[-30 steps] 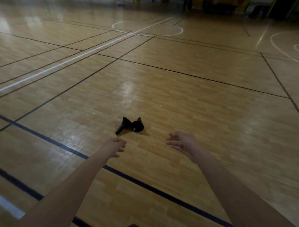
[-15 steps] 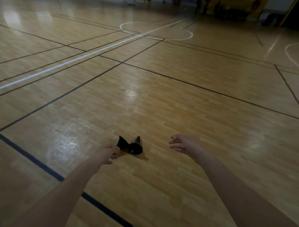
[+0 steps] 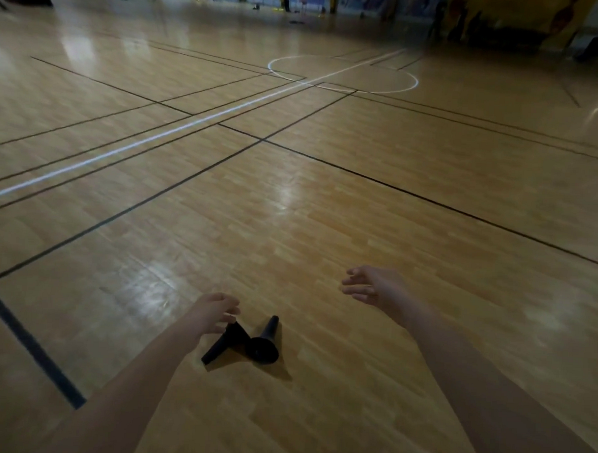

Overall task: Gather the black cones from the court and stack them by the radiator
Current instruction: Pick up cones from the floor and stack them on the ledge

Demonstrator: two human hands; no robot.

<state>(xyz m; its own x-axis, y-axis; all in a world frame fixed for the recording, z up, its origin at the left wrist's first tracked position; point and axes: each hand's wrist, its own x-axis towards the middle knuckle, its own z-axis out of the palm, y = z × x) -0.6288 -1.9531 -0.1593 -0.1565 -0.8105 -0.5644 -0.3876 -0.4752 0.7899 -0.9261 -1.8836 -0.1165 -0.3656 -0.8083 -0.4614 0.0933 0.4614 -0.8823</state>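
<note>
The court (image 3: pixel 325 210) fills my view, glossy wood crossed by black lines, with no radiator in sight. Two bare arms reach low over it. The right hand (image 3: pixel 373 287) hangs well apart from the cones, fingers loose and spread, holding nothing. The left hand (image 3: pixel 211 316) is down at the wide end of the left cone (image 3: pixel 222 344), fingers loosely curled with nothing in them. Whether the fingertips touch the rim I cannot tell. Both cones lie on their sides, bases close together, the right cone (image 3: pixel 263 348) with its mouth toward me. My worry is that a tipped cone would roll on this slick floor. A glancing touch could spin it away or knock its neighbour, and a shallow pinch on the rim may slip.
</note>
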